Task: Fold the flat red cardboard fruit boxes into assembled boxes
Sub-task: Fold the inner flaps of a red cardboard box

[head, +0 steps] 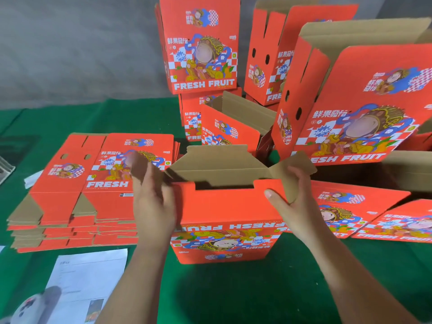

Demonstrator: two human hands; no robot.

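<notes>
A red fruit box (224, 220) stands upside down on the green table in front of me, its print inverted and its brown flaps open at the top. My left hand (152, 195) lies against the box's left end and holds the left side flap. My right hand (294, 202) grips the right side flap, thumb on the red front wall. The far flap (217, 157) stands upright behind the opening. A stack of flat red boxes (93, 190) lies to the left.
Several assembled boxes (201, 45) stand piled at the back and right, the nearest large one (364, 108) leaning just beyond my right hand. More flat boxes (350, 206) lie at the right. Printed paper sheets (86, 284) rest near the front left on the green cloth (233, 295).
</notes>
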